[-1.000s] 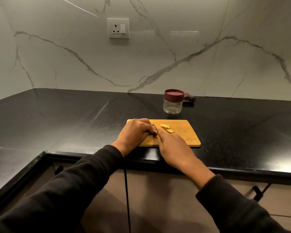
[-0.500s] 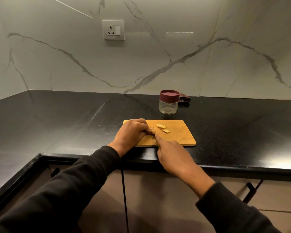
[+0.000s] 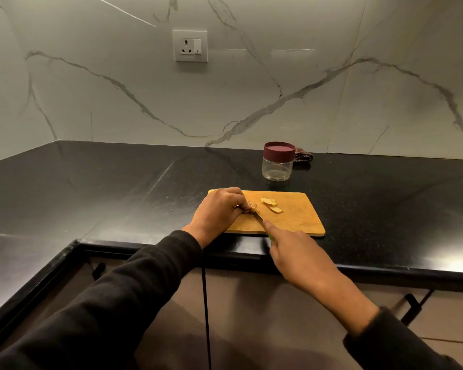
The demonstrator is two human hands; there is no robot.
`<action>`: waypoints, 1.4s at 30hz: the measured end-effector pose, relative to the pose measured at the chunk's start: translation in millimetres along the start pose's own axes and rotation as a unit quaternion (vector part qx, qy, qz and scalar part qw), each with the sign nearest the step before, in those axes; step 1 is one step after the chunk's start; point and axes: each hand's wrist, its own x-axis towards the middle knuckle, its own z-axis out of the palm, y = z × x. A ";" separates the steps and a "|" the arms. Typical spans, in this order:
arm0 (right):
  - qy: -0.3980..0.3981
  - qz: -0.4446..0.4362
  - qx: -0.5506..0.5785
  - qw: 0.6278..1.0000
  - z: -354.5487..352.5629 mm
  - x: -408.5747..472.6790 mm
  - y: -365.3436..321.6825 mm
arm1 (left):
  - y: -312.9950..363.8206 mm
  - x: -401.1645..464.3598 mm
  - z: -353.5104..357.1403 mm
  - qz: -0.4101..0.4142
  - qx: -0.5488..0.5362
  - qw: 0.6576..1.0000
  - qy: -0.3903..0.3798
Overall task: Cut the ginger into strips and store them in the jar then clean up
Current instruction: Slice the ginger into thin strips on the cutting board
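A wooden cutting board (image 3: 297,214) lies near the front edge of the black counter. My left hand (image 3: 219,212) pinches a small piece of ginger (image 3: 252,205) against the board's left part. My right hand (image 3: 300,255) grips a knife (image 3: 257,216) with a green handle, index finger along the blade, and the blade tip meets the ginger. Cut ginger slices (image 3: 271,205) lie just right of the blade. A clear jar (image 3: 278,165) with a maroon lid on stands behind the board.
A dark folded cloth (image 3: 302,157) lies behind the jar against the marble wall. A wall socket (image 3: 189,45) sits above the counter. The black counter (image 3: 118,188) turns a corner at left; cabinet doors with dark handles are below.
My right hand has drawn back toward me, so more of the knife blade shows. The left hand still holds the ginger in place. The camera has shifted slightly.
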 end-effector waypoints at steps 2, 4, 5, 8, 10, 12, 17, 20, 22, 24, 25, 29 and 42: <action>0.006 -0.002 -0.003 1.000 -1.2 -7.3 4.4 | 0.7 0.2 -0.4 0.001 0.002 1.000 0.000; 0.006 0.001 0.003 1.000 -1.9 -11.5 8.0 | 2.3 -0.1 -0.8 0.002 0.003 1.000 -0.001; 0.007 0.002 0.010 1.000 -2.0 -11.5 9.0 | 2.3 -0.2 -0.6 0.001 0.002 1.000 0.001; 0.013 0.000 0.036 0.999 -1.9 -7.8 10.1 | 2.6 -0.9 -0.2 -0.004 0.001 1.000 0.001; 0.021 0.007 0.031 0.999 -2.3 -5.9 10.9 | 3.2 -1.2 -0.5 -0.004 0.001 1.000 -0.001; 0.028 0.021 0.016 0.999 -4.5 -3.7 12.8 | 3.2 -1.2 -1.2 -0.005 0.003 1.000 -0.002; 0.047 0.033 0.034 0.998 -11.4 3.8 22.7 | 2.5 -1.4 -0.8 -0.007 0.003 1.000 -0.003; 0.056 0.030 0.038 0.997 -8.5 -0.7 23.0 | 2.9 -1.2 -0.7 -0.005 0.002 1.000 -0.002; 0.053 0.029 0.031 0.998 -7.2 -2.0 21.4 | 2.4 -1.1 -0.6 -0.003 0.003 1.000 -0.001; 0.049 0.028 0.026 0.998 -7.9 0.7 21.7 | 2.3 -1.2 -0.5 -0.003 0.004 1.000 0.000; 0.046 0.028 0.026 0.998 -8.3 2.6 22.1 | 2.1 -1.2 -0.4 -0.004 0.004 1.000 0.001; 0.037 0.022 0.025 0.999 -8.2 4.9 19.6 | 1.6 -1.4 0.1 -0.004 0.005 1.000 0.003; 0.114 0.030 0.083 0.989 -8.1 5.8 22.8 | -0.1 -1.0 2.0 -0.006 0.007 1.000 0.004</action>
